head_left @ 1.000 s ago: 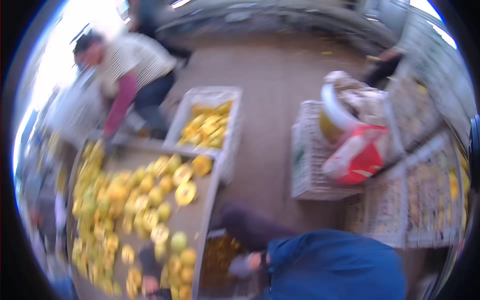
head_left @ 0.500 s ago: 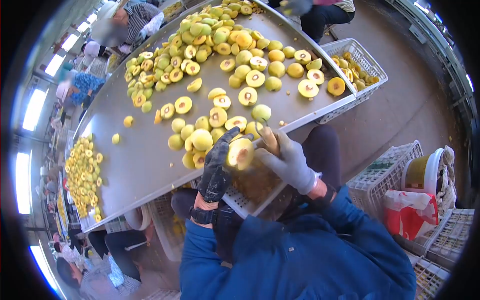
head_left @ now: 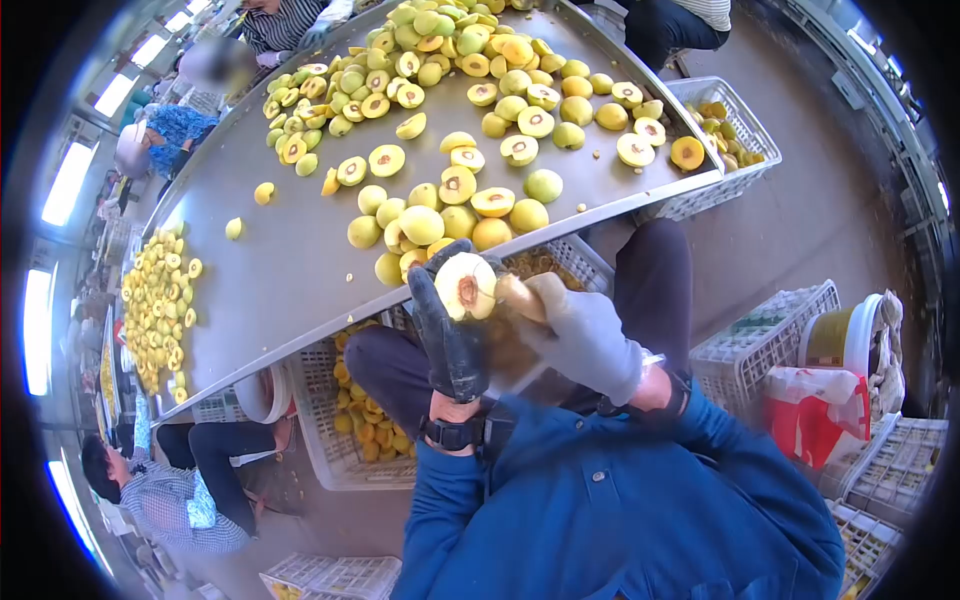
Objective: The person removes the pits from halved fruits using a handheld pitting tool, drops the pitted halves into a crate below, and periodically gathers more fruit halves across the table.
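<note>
My left hand (head_left: 447, 335), in a dark glove, is closed round a halved yellow fruit (head_left: 466, 287), whose cut face with a brown centre points up. Against the right side of this half, my right hand (head_left: 585, 335), in a grey glove, grips a tool with a wooden handle (head_left: 520, 298); its working end is hard to make out. Both hands are just off the front edge of a metal table (head_left: 290, 270). Whole and halved fruits (head_left: 422, 225) lie on the table beyond them. Below the hands, a crate (head_left: 585, 262) holds brownish bits, partly hidden.
A crate of fruit halves (head_left: 330, 440) stands left of my knees, another crate (head_left: 720, 200) at the table's right end. At right are an empty-looking crate (head_left: 740, 360), a white bucket (head_left: 850, 340) and a red-white bag (head_left: 815, 420). Other people sit around the table's far and left sides.
The view has swung from the right side back to the table and shifted slightly. The held half now faces up more, and my right hand with the tool is beside its cut face.
</note>
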### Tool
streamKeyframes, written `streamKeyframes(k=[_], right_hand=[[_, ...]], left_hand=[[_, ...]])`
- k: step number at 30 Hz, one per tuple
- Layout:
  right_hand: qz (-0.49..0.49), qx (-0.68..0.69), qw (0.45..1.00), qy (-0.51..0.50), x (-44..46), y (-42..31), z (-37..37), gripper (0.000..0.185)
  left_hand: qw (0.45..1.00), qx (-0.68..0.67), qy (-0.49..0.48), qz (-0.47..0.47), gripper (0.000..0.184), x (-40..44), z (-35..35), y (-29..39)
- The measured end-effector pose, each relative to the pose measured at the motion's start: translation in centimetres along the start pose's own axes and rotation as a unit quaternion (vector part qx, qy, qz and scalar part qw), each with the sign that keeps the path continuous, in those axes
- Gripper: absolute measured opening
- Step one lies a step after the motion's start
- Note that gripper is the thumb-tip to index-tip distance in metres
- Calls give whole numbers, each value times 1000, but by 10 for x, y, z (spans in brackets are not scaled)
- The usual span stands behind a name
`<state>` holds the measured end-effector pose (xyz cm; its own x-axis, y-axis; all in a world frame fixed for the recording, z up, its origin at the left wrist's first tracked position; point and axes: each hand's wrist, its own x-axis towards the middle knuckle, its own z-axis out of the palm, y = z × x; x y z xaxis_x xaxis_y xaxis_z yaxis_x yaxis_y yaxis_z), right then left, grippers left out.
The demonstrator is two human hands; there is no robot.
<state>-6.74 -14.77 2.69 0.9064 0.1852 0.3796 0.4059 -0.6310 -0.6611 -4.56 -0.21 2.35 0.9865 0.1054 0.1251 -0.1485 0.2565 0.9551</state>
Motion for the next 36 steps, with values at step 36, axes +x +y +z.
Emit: streamKeyframes(k=[36], right_hand=[[140, 465, 831, -271, -29, 7, 0, 27]], left_hand=[[898, 343, -61, 268, 49, -3, -12, 8]])
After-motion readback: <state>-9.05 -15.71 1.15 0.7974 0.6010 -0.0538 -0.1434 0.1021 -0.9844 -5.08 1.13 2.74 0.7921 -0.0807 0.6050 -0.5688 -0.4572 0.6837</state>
